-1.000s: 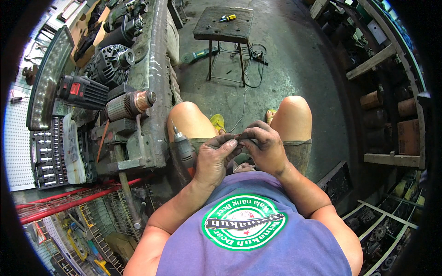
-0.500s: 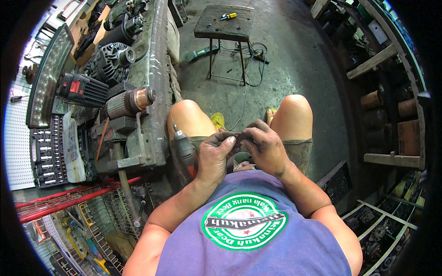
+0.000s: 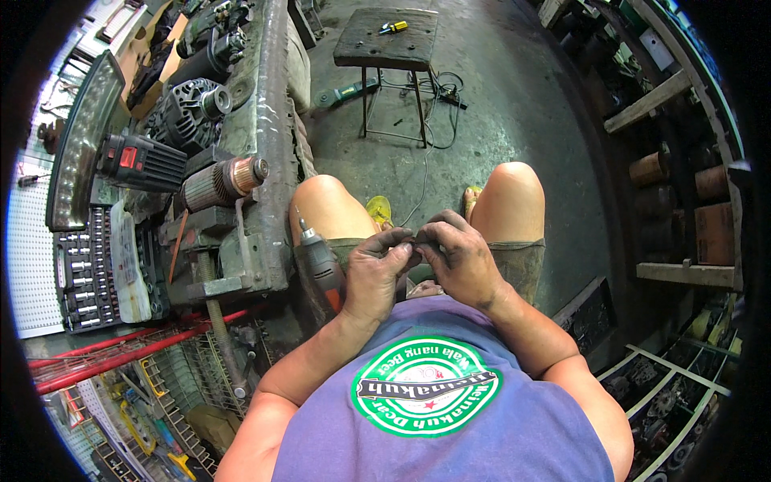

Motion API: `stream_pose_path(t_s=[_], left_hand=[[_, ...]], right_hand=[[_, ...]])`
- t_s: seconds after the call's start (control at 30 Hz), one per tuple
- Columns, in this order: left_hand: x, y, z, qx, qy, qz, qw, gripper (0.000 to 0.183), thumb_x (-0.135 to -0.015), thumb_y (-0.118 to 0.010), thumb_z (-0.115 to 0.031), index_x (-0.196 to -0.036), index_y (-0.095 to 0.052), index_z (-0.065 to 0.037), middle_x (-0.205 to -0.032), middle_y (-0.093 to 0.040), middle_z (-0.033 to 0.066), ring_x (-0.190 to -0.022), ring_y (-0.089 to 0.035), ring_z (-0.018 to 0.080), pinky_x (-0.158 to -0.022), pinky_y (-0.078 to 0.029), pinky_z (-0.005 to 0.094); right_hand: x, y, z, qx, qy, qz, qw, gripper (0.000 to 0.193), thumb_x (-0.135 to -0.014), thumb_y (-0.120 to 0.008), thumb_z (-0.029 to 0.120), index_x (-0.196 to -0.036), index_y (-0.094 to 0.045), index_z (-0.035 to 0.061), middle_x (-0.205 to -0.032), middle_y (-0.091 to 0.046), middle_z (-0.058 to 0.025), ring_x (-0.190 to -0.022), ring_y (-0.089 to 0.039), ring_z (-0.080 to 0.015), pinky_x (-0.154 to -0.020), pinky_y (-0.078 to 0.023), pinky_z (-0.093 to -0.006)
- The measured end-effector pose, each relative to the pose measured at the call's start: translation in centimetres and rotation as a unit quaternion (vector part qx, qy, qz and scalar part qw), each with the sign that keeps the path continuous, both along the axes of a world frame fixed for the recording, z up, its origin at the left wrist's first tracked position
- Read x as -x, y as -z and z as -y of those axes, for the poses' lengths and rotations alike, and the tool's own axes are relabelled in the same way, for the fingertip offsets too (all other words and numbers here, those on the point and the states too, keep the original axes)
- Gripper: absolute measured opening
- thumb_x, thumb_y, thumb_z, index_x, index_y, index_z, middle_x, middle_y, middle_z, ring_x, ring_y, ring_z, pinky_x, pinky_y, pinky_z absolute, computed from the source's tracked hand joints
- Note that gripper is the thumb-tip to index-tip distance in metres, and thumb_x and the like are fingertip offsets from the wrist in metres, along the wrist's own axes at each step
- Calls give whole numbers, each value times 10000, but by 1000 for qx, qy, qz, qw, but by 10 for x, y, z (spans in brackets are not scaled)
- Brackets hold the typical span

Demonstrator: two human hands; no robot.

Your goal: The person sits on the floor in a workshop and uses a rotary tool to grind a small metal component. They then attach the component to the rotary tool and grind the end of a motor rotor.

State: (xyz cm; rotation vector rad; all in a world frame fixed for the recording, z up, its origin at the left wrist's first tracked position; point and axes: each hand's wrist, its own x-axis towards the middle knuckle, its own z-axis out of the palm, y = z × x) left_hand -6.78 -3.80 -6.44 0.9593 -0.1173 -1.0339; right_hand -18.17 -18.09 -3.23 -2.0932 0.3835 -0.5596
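Observation:
My left hand (image 3: 381, 269) and my right hand (image 3: 456, 255) meet over my lap, thumbs and fingers pinched together. Between the fingertips is something small and dark, too covered to name. Soot or grease darkens the fingers of both hands. On my left thigh, beside my left wrist, lies a grey rotary tool (image 3: 321, 269) with an orange part and a thin bit pointing away from me. Left of it, a motor armature (image 3: 221, 183) with a copper commutator rests at the bench vise (image 3: 233, 265).
The workbench (image 3: 269, 120) on the left carries an alternator (image 3: 193, 108), a black-and-red tool (image 3: 140, 161) and a socket set (image 3: 86, 269). Ahead stands a stool (image 3: 389, 52) with a yellow-handled screwdriver (image 3: 393, 27); an angle grinder (image 3: 347, 93) and cord lie by it. Shelves (image 3: 687, 275) line the right.
The fingers of both hands have shifted slightly against each other, still pinched together. The view has tilted a little; the rotary tool stays on my thigh.

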Motion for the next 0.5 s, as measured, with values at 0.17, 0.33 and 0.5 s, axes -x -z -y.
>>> stream_pose_path(t_s=[0.17, 0.33, 0.5], left_hand=[[-1, -5, 0, -56, -8, 38, 998, 240, -1026, -700, -2, -1255, -695, 68, -1165, -743, 116, -1019, -745, 183, -950, -646, 323], [0, -8, 0, -62, -7, 94, 994, 253, -1016, -712, 7, -1259, -703, 79, -1163, -760, 124, -1009, -746, 168, -939, -641, 307], [0, -7, 0, -79, 8, 186, 979, 247, -1015, -708, 19, -1254, -734, 77, -1142, -782, 119, -1008, -742, 138, -929, -617, 273]], right_hand=[[1, -2, 2, 2, -8, 1, 1000, 184, -889, -776, -4, -1062, -713, 4, -1036, -666, -166, -953, -699, -375, -820, -574, -446], [2, -3, 1, 11, 0, -6, 1000, 183, -892, -775, 0, -1066, -719, 10, -1033, -670, -164, -954, -700, -372, -823, -575, -451], [2, -1, 0, 11, 21, -7, 1000, 153, -897, -769, -2, -1045, -735, 19, -1011, -675, -152, -936, -703, -364, -809, -580, -442]])
